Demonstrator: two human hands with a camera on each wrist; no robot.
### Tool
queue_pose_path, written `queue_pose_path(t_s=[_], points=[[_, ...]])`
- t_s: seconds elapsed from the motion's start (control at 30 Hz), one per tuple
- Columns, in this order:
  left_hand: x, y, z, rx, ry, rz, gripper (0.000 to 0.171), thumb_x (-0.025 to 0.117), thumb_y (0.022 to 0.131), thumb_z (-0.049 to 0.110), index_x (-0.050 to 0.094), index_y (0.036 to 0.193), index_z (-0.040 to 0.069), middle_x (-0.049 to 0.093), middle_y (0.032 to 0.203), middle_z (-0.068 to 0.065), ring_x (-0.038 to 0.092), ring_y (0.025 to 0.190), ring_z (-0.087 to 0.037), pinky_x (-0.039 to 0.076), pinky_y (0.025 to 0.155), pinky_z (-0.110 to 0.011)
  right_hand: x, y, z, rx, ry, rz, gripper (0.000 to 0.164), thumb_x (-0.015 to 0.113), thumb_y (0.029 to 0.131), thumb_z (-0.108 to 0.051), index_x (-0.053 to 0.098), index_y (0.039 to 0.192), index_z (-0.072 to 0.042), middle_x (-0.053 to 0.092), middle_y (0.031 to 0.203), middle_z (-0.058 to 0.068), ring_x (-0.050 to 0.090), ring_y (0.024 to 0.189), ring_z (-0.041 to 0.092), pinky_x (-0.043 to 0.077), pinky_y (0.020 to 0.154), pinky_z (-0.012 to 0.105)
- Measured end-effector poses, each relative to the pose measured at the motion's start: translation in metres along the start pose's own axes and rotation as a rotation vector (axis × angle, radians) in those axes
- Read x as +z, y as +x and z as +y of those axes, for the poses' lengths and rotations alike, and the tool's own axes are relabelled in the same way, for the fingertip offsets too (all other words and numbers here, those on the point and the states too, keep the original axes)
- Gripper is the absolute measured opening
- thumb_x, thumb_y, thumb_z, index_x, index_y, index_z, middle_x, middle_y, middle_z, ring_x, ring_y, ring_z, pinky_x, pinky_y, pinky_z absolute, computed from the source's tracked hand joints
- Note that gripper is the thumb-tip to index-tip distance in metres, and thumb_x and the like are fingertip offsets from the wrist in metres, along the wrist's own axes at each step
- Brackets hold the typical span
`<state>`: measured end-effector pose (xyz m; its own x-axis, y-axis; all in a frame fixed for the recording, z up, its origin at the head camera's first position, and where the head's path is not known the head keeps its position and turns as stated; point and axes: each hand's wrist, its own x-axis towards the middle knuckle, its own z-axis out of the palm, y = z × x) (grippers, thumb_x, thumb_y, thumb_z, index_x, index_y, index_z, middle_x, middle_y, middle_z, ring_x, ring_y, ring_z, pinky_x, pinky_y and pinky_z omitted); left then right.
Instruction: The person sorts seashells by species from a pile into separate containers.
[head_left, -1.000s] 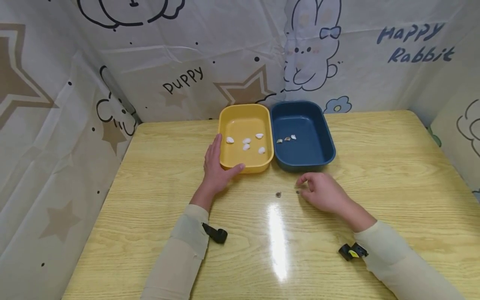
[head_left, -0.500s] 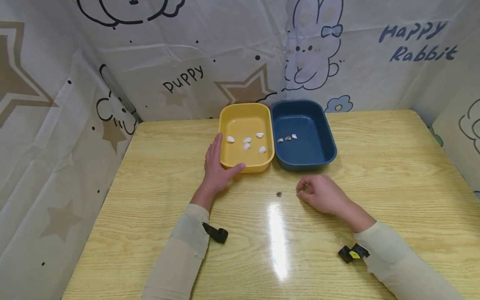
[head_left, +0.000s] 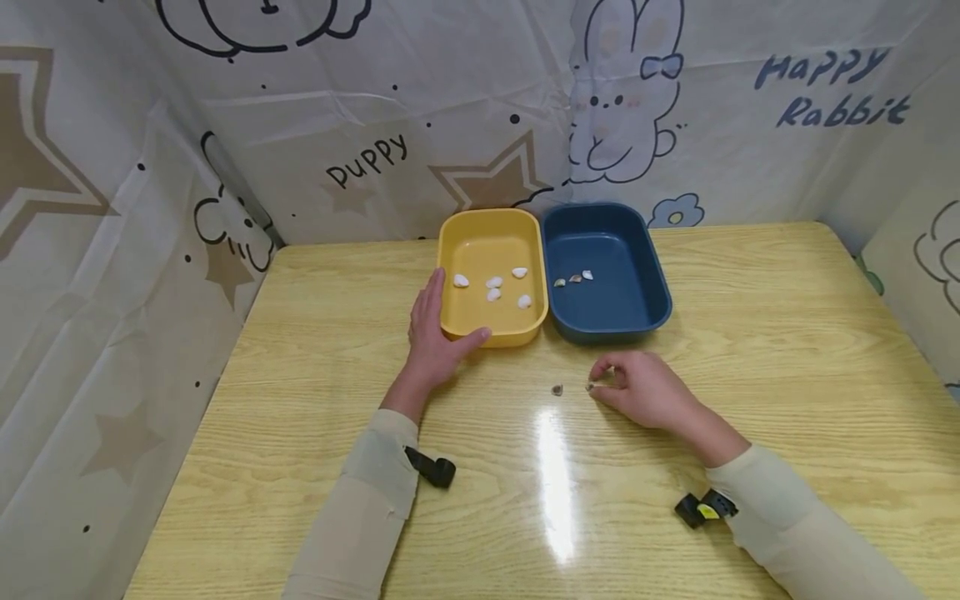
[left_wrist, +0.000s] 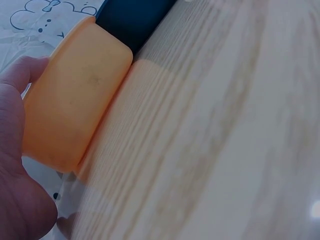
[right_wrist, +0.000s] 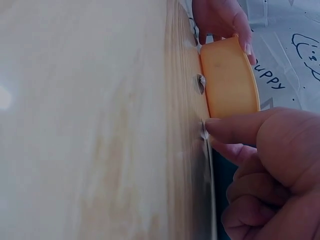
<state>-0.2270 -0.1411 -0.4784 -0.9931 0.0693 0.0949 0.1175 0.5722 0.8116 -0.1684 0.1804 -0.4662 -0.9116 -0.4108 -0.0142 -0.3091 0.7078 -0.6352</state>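
My left hand [head_left: 435,337] rests at the near left corner of a yellow plastic bin [head_left: 491,339], its fingers straight along the side and thumb at the front rim. Several white seashells [head_left: 461,281] lie inside that bin. Just in front of a dark blue bin [head_left: 611,337], my right hand [head_left: 645,387] pinches a small seashell [right_wrist: 204,129] between thumb and index fingertips, low at the tabletop. A brownish seashell [head_left: 557,389] lies on the table, left of those fingertips. Three small brownish seashells [head_left: 575,278] sit in a row inside the blue bin.
Both bins stand side by side at the back edge of the wood-grain table [head_left: 322,350]. Behind them hangs a printed cloth [head_left: 300,108]. A bright light reflection [head_left: 555,483] crosses the near middle of the tabletop.
My right thumb and index finger have closed on the small seashell, which has shifted slightly left. The left hand and both bins have stayed in place.
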Motion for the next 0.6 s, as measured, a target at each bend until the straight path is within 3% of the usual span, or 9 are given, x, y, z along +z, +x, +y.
queue_pose_path(t_s=[0.43,0.6], points=[[0.0006,0.0004,-0.0028,0.023,0.01,0.009,0.11,0.077,0.082,0.052,0.002,0.161,0.037,0.001,0.164,0.018,0.001,0.149,-0.025,0.005,0.116,-0.055,0.006,0.0017,0.002,0.016,-0.019,0.018,0.007,0.075,0.088,-0.017,0.073,0.093,-0.014,0.039,0.051,-0.008,0.036,0.046,0.009,0.033,0.049,0.032],[0.0009,0.0009,-0.0033,0.015,0.009,0.006,0.11,0.078,0.082,0.05,0.002,0.161,0.038,0.001,0.164,0.019,-0.001,0.149,-0.021,0.004,0.116,-0.054,0.0066,0.0027,0.0005,0.022,-0.027,0.022,0.006,0.074,0.087,-0.017,0.073,0.092,-0.014,0.039,0.05,-0.008,0.035,0.045,0.009,0.033,0.048,0.032]])
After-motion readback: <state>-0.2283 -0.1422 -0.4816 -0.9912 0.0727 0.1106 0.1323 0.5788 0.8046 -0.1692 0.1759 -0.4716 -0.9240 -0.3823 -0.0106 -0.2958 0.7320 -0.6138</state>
